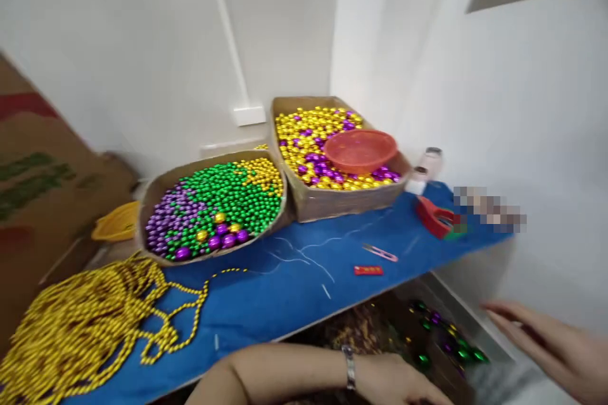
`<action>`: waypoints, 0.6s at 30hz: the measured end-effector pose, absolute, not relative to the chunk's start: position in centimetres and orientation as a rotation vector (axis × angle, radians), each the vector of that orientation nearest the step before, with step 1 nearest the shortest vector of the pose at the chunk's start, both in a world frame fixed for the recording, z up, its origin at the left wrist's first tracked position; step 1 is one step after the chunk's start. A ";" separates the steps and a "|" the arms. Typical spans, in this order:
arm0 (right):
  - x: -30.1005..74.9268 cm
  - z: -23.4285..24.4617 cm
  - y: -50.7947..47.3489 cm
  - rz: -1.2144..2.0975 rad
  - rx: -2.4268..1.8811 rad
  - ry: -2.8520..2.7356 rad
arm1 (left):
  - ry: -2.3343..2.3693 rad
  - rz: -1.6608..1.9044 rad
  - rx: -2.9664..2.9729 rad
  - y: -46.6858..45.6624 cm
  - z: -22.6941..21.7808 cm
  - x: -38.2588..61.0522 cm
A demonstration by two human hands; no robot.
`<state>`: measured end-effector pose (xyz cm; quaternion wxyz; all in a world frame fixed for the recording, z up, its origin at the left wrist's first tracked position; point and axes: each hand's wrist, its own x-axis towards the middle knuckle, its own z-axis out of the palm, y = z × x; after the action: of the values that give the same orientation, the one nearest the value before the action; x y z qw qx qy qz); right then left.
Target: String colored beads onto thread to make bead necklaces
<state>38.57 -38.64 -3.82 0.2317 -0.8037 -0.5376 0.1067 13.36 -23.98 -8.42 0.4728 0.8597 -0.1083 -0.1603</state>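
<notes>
Head view: shiny baubles (464,353) are seen below the blue table (299,278), between the right hand (551,345), held empty with fingers extended, and the left hand (401,385), whose cropped grip cannot be told. Bead boxes (342,202) are grouped on top, presumably for reach.

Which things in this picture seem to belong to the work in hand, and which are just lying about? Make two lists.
Likely in use, judging by nearness:
left hand, right hand
loose beads near them
perhaps boxed beads, gold bead strings

Seemingly just lying about:
red packet
slim pink tool
small white strip
</notes>
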 end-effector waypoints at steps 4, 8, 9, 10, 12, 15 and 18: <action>30.1 -4.0 -26.1 0.456 -1.984 -1.865 | -0.034 -0.230 2.164 -20.3 -8.9 8.5; 24.4 -6.8 -17.5 0.514 -2.003 -1.989 | 0.190 -0.023 2.144 -17.1 -8.9 4.2; 23.7 -7.9 -16.0 0.523 -2.024 -1.997 | 0.296 0.054 2.162 -16.2 -8.9 3.3; 23.2 -8.9 -14.8 0.532 -2.052 -2.000 | 0.443 0.141 2.194 -15.2 -9.0 2.5; 22.3 -10.7 -13.0 0.534 -2.117 -1.999 | 0.823 0.314 2.278 -13.1 -9.4 1.1; 21.2 -12.1 -11.8 0.520 -2.165 -2.019 | 1.317 0.435 2.370 -9.8 -10.3 -0.6; 21.0 -11.8 -12.6 0.552 -2.113 -2.085 | 1.489 0.397 2.437 -7.4 -11.3 -1.4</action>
<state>21.01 -12.60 -11.75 0.0608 -0.6986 -0.6893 0.1823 -1.42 -7.42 -11.35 0.1288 0.8382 0.5121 0.1364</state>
